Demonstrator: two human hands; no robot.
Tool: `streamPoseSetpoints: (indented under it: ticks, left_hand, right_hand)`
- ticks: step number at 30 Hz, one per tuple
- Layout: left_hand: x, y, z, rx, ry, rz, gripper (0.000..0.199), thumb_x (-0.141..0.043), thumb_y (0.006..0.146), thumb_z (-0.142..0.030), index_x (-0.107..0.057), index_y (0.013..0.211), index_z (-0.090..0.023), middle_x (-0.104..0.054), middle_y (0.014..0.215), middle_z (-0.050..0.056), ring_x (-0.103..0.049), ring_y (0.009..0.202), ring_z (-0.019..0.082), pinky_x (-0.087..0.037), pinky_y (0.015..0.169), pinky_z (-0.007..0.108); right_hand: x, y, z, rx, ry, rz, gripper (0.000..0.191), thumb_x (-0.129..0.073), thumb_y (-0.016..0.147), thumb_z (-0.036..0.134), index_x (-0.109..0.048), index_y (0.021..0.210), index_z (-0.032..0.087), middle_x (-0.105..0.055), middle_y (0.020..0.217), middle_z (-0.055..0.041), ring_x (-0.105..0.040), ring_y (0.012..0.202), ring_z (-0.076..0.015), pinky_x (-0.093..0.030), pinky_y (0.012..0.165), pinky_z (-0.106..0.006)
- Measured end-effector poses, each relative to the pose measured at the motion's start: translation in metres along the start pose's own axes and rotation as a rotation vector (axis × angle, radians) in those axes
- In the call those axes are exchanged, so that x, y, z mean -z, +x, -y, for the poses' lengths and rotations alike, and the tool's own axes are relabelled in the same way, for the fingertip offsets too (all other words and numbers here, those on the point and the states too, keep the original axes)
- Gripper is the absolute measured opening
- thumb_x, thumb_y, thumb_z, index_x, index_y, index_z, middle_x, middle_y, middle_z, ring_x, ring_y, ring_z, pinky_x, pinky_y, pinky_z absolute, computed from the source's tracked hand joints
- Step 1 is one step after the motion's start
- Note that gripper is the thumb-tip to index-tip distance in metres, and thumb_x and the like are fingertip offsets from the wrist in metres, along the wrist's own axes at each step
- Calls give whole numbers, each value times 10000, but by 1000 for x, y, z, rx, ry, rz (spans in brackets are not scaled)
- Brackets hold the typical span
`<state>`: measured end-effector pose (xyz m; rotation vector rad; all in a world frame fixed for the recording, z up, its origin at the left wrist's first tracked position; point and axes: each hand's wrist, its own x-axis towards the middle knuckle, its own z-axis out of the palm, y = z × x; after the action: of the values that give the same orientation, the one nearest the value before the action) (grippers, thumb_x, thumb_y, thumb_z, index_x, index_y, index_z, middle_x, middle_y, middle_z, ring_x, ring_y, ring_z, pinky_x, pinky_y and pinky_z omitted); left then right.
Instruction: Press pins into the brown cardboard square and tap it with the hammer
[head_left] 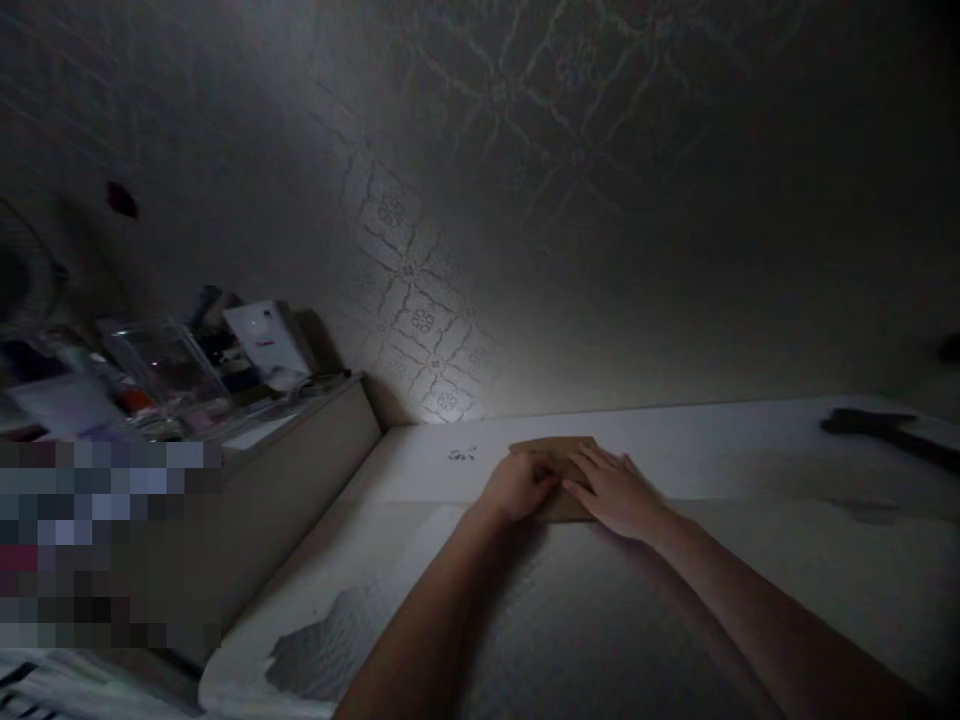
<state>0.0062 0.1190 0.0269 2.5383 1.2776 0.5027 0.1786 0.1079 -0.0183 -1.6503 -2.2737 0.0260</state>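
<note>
Two hands point(570, 488) flat on brown paper point(556, 450), touching

A brown sheet of paper point(559, 452) lay flat on the white tabletop point(712, 440), close to its far edge by the wall and roughly midway along it. It looked like thin kraft paper or card, roughly rectangular. Only its far part showed clearly; the near part was covered, and the dim light hid any creases.
</note>
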Motion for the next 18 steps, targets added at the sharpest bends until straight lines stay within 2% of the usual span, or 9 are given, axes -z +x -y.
streamPoseSetpoints:
  ticks: [8,13,18]
  left_hand:
    - [5,-1,-5,172,47,-75,244,-528,796,-224,-690,975,-191,-700,933,46,-630,831,168,-463,777,248]
    - [14,-3,-1,426,149,-168,210,-528,804,-234,-680,943,-194,-693,960,63,-629,884,191,-444,788,253]
    - [20,-6,19,623,324,-231,235,-476,823,-206,-673,951,-212,-682,1010,75,-617,945,212,-429,800,282]
  right_hand:
    - [0,-1,2,-19,5,-11,555,-272,886,466,-439,1325,171,-364,1425,-137,-303,1316,-280,-238,1033,-547]
    - [2,-1,2,-17,-4,-1,571,-269,885,480,-443,1320,153,-362,1426,-138,-294,1322,-274,-249,1031,-542]
    - [2,-1,2,-26,-3,22,574,-276,889,480,-423,1335,149,-357,1431,-125,-275,1333,-265,-241,1043,-534]
